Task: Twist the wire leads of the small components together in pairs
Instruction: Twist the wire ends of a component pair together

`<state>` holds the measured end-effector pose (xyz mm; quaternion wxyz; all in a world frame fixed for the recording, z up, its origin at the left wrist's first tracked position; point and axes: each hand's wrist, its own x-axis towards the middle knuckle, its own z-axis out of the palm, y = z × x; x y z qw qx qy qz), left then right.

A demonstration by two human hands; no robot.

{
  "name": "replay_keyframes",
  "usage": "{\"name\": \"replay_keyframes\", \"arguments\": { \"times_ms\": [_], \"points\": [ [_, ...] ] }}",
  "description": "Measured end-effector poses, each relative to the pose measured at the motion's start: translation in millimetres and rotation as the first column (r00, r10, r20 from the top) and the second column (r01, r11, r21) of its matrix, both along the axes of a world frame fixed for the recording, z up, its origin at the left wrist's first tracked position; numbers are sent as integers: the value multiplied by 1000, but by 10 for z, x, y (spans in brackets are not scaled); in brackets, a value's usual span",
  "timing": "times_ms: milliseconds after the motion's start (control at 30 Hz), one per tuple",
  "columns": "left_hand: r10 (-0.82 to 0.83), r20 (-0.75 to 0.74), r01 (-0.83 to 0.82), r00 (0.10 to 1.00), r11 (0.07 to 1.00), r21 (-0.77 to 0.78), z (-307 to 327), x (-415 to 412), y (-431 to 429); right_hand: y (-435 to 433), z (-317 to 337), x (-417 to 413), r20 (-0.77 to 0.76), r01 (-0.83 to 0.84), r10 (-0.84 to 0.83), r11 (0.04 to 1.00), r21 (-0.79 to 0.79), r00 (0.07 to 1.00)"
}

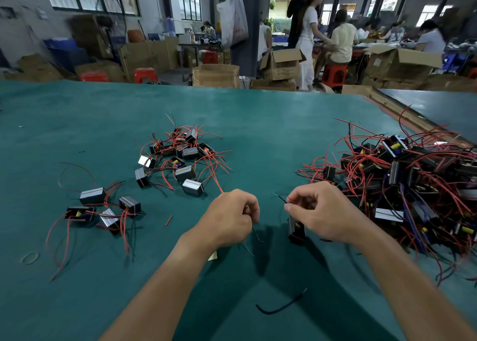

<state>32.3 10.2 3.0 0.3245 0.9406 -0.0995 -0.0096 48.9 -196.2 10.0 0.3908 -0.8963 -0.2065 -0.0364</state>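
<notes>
Black component (296, 228), thin leads (280, 199) (red, black)

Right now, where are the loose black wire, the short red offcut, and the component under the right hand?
loose black wire (284, 307), head view, middle of its curve.
short red offcut (168, 220), head view, its midpoint.
component (296, 231), head view, black body.

A rubber band (29, 257) is lying on the green counter (258, 113). Beyond it, cardboard boxes (216, 75) and red stools (145, 73) are standing.
</notes>
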Motion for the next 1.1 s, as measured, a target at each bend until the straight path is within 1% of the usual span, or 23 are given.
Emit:
{"name": "replay_keyframes", "arguments": {
  "times_ms": [167, 300, 467, 567, 667, 767, 867, 1000, 1100],
  "points": [
    [39, 13, -39, 999, 999, 6, -4, 19, -14, -11, -5, 7, -11, -6, 6, 1000, 11, 1000],
    [101, 56, -99, 993, 995, -30, -30, 33, -23, -10, -34, 28, -18, -8, 9, 999, 46, 1000],
    [24, 54, -21, 998, 998, -57, -22, 16, 11, -22, -17, 21, 8, -16, 16, 997, 74, 1000],
    [-24, 91, 32, 996, 996, -79, -14, 9, 7, -18, -3, 25, -4, -5, 6, 994, 108, 1000],
    [0, 152, 12, 988, 997, -80, -19, 29, 2, -17, 14, 23, -28, -4, 8, 993, 121, 1000],
    [11, 178, 7, 984, 995, -103, -23, 45, -8, -23, 35, 8, -83, -16, 31, 984, 177, 996],
    [-13, 169, 22, 986, 998, -52, -11, 33, -7, -18, 59, -6, -126, -26, 56, 973, 227, 990],
    [-86, 64, 83, 994, 995, 46, 11, 12, 17, -9, 70, -18, -107, -53, 72, 984, 169, 992],
    [-81, 87, 74, 993, 994, 83, -9, 14, 10, 28, 103, -56, -114, -64, 92, 971, 232, 989]
  ]
}}
